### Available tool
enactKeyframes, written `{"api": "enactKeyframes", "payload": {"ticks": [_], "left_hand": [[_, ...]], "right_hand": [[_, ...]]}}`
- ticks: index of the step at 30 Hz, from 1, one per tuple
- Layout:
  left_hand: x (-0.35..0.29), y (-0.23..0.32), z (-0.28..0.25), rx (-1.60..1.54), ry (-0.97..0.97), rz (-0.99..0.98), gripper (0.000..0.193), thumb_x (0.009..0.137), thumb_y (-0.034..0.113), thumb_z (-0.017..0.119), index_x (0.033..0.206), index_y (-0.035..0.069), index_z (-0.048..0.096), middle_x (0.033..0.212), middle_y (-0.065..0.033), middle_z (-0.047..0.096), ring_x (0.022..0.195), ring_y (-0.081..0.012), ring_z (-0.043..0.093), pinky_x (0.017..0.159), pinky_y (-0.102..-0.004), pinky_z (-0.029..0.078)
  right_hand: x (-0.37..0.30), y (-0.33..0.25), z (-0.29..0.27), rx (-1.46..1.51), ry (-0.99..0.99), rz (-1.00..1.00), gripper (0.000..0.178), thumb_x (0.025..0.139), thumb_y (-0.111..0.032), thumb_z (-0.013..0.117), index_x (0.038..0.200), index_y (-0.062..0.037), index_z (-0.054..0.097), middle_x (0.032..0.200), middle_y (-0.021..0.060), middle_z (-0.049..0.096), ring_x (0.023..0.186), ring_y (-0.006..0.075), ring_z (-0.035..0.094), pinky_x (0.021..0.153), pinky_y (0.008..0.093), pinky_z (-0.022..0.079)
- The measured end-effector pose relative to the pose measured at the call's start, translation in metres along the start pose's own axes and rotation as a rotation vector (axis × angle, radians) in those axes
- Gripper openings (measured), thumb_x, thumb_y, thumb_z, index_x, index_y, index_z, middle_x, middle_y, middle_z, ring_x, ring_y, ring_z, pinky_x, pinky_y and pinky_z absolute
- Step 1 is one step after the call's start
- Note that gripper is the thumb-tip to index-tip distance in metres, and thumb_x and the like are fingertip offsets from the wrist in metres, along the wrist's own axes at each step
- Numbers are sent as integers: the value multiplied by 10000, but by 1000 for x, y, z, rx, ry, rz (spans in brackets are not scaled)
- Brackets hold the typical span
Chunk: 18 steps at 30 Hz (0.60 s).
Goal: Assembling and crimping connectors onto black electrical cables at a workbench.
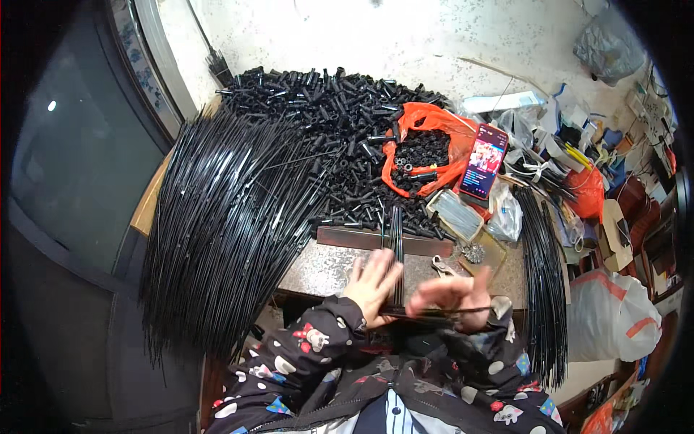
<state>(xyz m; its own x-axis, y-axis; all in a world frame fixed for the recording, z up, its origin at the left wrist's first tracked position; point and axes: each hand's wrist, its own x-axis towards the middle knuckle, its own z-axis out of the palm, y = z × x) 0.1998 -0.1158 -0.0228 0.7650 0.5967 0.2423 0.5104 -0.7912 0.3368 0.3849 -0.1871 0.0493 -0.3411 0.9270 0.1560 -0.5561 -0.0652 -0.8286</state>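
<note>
My left hand, fingers stretched and spread, lies beside a narrow bunch of thin black rods that runs toward the wooden bar. Opposite it, my right hand is blurred, its palm turned inward and its thumb apart from the fingers. Dark rods cross between the hands, passing by the right palm; whether either hand grips them is not clear. A long, low wooden bar lies just beyond my hands, with a heap of black tubular parts behind it.
A large sheaf of black rods covers the left side, a smaller bundle the right. Near the middle are a red plastic bag of small black parts, a phone, a tray of thin pins and pliers.
</note>
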Motion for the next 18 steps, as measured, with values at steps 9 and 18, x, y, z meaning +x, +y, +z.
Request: {"api": "enactKeyframes", "payload": {"ticks": [9,18], "left_hand": [[9,-31,45,-22,-104,876,435,547,199,613,966,92,566,1142,-104,477,1143,-280,394,998,-455,249],[20,-29,29,-26,-271,751,563,603,278,608,1138,142,501,1220,-79,448,1203,-247,345,1003,-461,221]], "right_hand": [[88,84,-85,337,228,450,599,854,-542,313,1214,-64,329,1023,216,532,829,347,568,727,470,470],[74,85,-79,-392,913,240,414,852,-391,491,988,-4,550,849,84,604,651,128,581,558,219,471]]}}
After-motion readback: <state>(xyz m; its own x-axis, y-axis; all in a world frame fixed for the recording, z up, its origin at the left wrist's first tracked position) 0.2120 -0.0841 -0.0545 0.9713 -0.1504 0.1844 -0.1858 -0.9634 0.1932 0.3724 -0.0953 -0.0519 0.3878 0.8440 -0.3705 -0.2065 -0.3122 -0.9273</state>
